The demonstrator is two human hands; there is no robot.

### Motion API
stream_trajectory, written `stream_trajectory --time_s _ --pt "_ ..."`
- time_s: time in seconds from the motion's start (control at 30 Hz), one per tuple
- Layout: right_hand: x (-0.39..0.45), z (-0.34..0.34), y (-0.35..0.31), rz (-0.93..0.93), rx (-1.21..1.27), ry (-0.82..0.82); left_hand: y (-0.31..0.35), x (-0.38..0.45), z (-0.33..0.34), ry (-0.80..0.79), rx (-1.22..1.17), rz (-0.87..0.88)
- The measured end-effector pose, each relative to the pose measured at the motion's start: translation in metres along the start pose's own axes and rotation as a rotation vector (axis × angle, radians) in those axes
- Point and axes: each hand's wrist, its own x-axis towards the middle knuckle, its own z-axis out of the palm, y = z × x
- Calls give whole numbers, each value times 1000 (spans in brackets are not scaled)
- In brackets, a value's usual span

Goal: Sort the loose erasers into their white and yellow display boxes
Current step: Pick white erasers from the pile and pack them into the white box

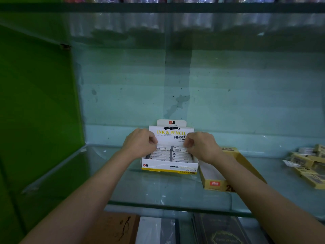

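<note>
The white display box (pixel 169 167) is standing on the glass shelf (pixel 158 192), near the back wall, with its printed lid flap standing upright behind it. Inside, white erasers (pixel 162 153) are lying in two rows, side by side, and they are filling most of the box. The left hand (pixel 140 142) is reaching over the back left part of the box; its fingers are curled and are pinching the end of one white eraser at the far end of the left row. The right hand (pixel 202 145) is doing the same at the back right — its curled fingers are gripping an eraser at the far end of the right row.

Just beside the white box, on its right, the yellow display box (pixel 215 180) is lying open, partly hidden under the right forearm. Farther right, well apart from both boxes, loose yellow erasers (pixel 307 162) are lying in a small heap on the shelf — a white eraser or two among them.
</note>
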Motion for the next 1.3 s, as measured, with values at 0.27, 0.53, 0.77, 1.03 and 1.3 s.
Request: stream_trajectory --time_s 0.27,0.53,0.77,1.03,1.3 --pt "0 0 -3 -47 -147 23 1 2 1 -68 51 65" --pt "9 1 -11 -79 -429 5 0 -1 -4 16 19 246" --pt "4 -3 -11 -108 79 27 2 -2 -4 84 -124 411" --pt "0 -3 -16 -153 301 91 2 -1 0 133 -149 404" --pt "0 -1 -15 -157 315 76 1 1 1 117 -119 431"
